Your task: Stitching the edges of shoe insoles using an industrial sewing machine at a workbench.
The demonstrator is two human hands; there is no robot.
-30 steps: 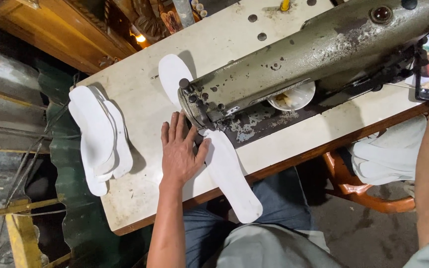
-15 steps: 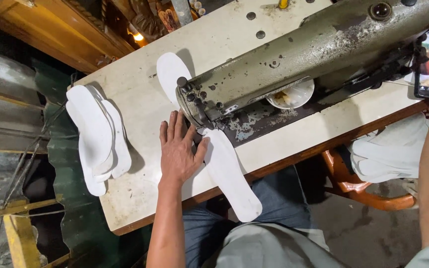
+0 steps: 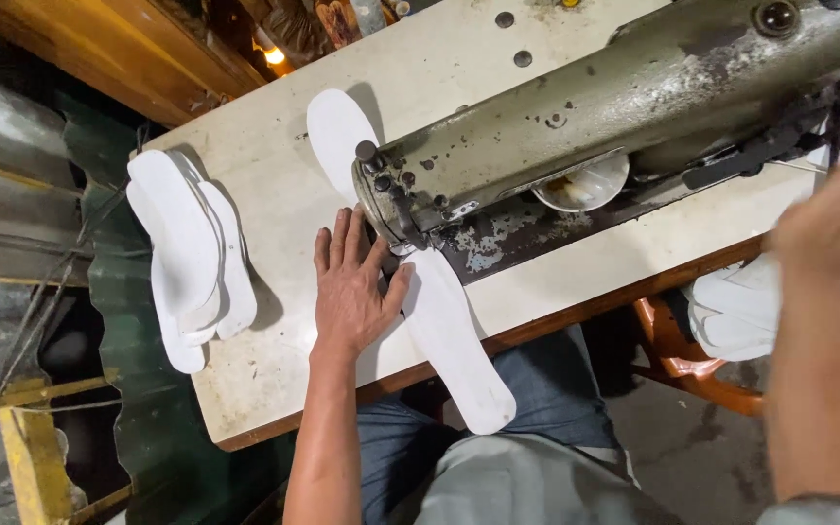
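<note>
At frame centre, the left hand (image 3: 354,290) lies flat, fingers spread, on the worktop (image 3: 264,389), its thumb pressing the white insole (image 3: 444,331) under the sewing machine (image 3: 614,126) head. The insole's long axis runs upper left to lower right. The right hand (image 3: 833,209), blurred at right, loosely curled, grips nothing visible.

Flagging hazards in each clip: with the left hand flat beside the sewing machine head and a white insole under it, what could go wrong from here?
1. The left hand lies flat on the long white foam insole, fingertips close to the worn grey-green metal sewing machine head; fingers could be caught there.
2. The insole overhangs the cream wooden table edge, so it might droop or slide.
3. The right hand is blurred near the machine's far end, so its contact is unclear.
</note>
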